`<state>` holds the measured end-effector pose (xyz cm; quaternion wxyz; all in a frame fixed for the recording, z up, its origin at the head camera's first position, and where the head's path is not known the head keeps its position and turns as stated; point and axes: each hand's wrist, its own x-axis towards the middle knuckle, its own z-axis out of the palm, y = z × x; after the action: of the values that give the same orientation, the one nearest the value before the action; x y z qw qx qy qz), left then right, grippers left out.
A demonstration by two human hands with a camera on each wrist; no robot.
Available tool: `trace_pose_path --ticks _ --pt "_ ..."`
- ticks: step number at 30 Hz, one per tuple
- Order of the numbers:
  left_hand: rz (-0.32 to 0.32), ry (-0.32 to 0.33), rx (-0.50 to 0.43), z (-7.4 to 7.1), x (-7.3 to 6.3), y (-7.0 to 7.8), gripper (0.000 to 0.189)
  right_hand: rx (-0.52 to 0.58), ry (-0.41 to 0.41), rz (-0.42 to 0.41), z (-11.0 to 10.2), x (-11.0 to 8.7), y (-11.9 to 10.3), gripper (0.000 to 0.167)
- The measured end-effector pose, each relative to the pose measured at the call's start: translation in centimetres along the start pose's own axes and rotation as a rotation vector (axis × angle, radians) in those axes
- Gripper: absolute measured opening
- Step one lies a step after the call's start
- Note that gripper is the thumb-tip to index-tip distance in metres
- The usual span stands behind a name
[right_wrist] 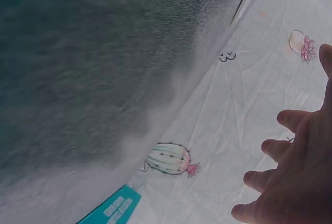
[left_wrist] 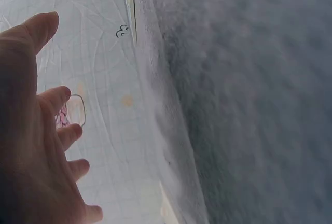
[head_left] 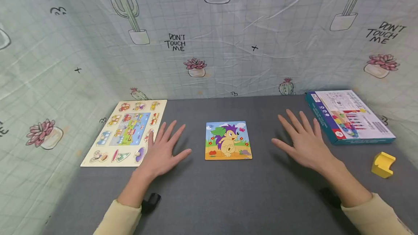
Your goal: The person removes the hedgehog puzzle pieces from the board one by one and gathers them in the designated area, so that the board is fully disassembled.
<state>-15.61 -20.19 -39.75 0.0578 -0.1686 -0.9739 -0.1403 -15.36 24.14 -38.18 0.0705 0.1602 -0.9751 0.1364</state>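
Note:
A small square jigsaw puzzle (head_left: 228, 140) with a purple-spined hedgehog picture lies flat on the dark grey table (head_left: 225, 195), between the two hands. My left hand (head_left: 163, 153) is spread with fingers straight, holding nothing; in the head view it overlaps the right edge of a larger wooden picture board (head_left: 93, 148). My right hand (head_left: 305, 144) is likewise spread, thumb towards the puzzle, with its fingers near a flat teal and white box (head_left: 359, 119). Both wrist views show splayed fingers, the left hand (left_wrist: 36, 125) and the right hand (right_wrist: 295, 167), with nothing in them.
On the right of the table, in front of the box, sits a yellow block (head_left: 382, 165) with a curved notch. A cloth backdrop (head_left: 228, 21) printed with cacti encloses the table at the back and sides. Several vehicle pieces sit around the wooden board's central picture.

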Motion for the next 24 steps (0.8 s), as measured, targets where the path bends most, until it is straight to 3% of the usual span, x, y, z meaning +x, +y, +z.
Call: trace_pose_path --ticks 10,19,24 --pt "0.037 0.032 -0.099 1.6 2.2 1.2 0.086 0.056 -0.015 -0.008 0.7 2.9 -1.9 0.085" --pt "0.186 0.113 -0.253 3.3 4.7 1.8 0.083 0.158 -0.009 -0.134 2.3 6.5 -4.4 0.081" --pt "0.208 0.106 -0.315 4.3 5.6 2.1 0.083 0.273 -0.057 -0.209 3.2 8.4 -5.9 0.081"
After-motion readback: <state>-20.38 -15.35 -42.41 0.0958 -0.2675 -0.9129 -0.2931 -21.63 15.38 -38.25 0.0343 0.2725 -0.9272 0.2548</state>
